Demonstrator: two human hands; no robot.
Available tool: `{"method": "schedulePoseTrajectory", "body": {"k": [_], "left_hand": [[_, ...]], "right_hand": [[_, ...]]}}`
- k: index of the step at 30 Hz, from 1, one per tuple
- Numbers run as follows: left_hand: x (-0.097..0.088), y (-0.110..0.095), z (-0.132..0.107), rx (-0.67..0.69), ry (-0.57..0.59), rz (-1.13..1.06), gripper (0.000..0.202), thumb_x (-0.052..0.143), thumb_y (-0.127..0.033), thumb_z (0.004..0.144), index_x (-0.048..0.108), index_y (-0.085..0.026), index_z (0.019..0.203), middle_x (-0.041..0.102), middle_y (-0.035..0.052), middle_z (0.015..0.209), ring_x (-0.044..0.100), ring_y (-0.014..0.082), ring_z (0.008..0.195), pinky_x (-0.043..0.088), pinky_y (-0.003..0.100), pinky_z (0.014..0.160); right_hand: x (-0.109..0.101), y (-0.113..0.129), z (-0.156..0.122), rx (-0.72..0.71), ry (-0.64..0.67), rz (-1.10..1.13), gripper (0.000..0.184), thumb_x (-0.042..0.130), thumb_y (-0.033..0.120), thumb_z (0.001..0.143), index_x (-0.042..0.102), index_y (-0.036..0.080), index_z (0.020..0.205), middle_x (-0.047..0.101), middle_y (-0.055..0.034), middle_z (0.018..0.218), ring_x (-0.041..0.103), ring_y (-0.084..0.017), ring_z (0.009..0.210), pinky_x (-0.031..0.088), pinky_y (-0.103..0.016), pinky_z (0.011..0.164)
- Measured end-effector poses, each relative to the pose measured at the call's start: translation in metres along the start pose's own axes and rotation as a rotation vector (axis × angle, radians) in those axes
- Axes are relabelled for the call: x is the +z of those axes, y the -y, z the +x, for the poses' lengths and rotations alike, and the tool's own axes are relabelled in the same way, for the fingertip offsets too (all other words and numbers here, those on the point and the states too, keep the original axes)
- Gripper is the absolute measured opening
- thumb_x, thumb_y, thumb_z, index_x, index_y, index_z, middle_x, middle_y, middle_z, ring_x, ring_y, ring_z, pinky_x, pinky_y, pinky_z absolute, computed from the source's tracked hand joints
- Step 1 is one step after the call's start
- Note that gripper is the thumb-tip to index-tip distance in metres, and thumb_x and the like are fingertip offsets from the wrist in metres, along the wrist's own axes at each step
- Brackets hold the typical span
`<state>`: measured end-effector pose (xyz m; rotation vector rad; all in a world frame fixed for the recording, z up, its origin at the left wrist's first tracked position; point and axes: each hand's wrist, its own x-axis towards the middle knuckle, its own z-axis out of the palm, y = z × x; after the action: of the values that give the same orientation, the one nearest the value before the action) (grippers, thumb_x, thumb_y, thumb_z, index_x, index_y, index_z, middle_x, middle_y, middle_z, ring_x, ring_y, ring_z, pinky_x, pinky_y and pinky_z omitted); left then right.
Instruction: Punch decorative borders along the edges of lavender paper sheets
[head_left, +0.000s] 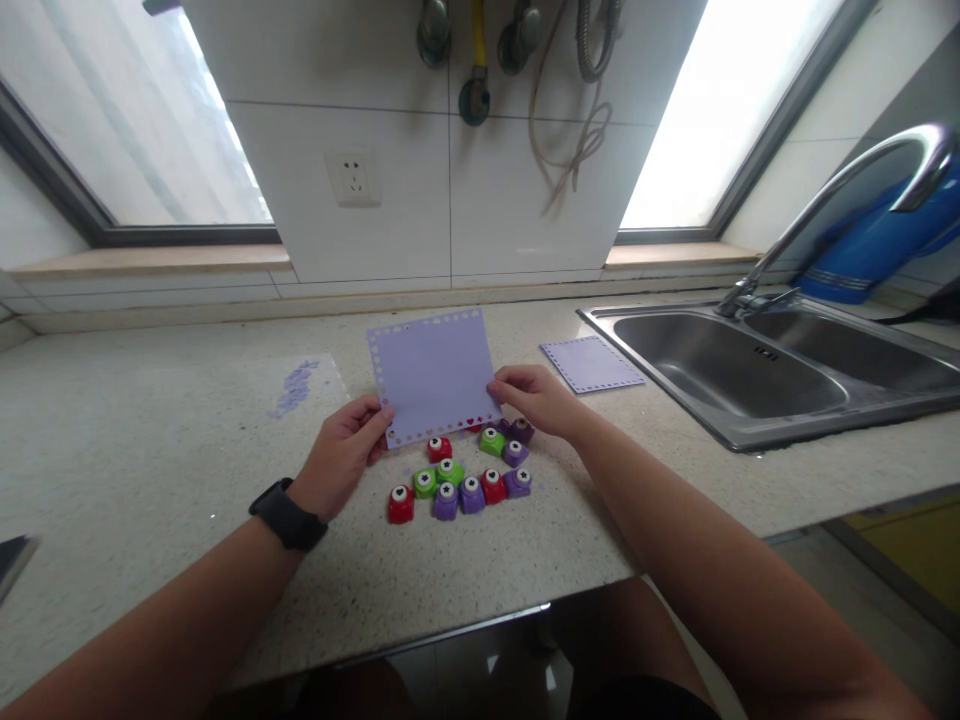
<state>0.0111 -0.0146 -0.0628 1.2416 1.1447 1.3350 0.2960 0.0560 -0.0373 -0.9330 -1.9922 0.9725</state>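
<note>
Both of your hands are pinching the purple sheet (433,375). Your left hand (341,455) is gripping the lower left corner between thumb and fingers. Your right hand (536,398) is gripping the lower right edge the same way. You are holding the sheet up and a bit tilted, just above the counter (150,450). Small holes are running all round its border.

It looks to me like you are checking the sheet, so a soft pinch is serving you best. Thin paper like this is likely creasing if you are squeezing hard. The border with the holes is probably the weakest part, so you are safer putting your fingertips on the plain part just inside it. If you are pulling your hands apart, the sheet could be tearing. If you are pushing them together, it could be buckling. Holding both sides level is helping it stay flat.

Right under the sheet, the little punches (465,475) are sitting close together, red, green and purple. Your wrists are hanging near them, so be lifting, not sliding, when you are shifting your hands.

A second purple sheet (591,363) is lying flat beside the sink (862,410), well apart from your hands. Purple paper bits (294,388) are lying on the counter to your left.
</note>
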Motion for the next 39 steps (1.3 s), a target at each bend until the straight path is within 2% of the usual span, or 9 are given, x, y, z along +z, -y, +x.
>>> {"method": "schedulePoseTrajectory", "body": {"k": [13, 39], "left_hand": [[0.001, -0.003, -0.001, -0.005, 0.001, 0.003, 0.023, 0.076, -0.038, 0.083, 0.068, -0.017, 0.085, 0.054, -0.0056, 0.059, 0.043, 0.0060, 0.049, 0.033, 0.017, 0.046], [-0.005, 0.008, 0.003, -0.009, 0.037, -0.057, 0.018, 0.072, -0.036, 0.087, 0.066, -0.019, 0.085, 0.054, -0.0035, 0.070, 0.044, 0.0080, 0.055, 0.036, 0.018, 0.046]], "right_hand": [[-0.001, 0.000, 0.000, -0.004, -0.003, 0.005, 0.029, 0.059, 0.040, 0.093, 0.065, 0.019, 0.074, 0.061, -0.0012, 0.072, 0.055, -0.016, 0.070, 0.045, -0.034, 0.071], [0.000, 0.005, -0.001, -0.010, -0.001, 0.022, 0.030, 0.058, 0.040, 0.093, 0.064, 0.018, 0.073, 0.058, -0.0001, 0.069, 0.053, -0.015, 0.068, 0.041, -0.033, 0.069]]}}
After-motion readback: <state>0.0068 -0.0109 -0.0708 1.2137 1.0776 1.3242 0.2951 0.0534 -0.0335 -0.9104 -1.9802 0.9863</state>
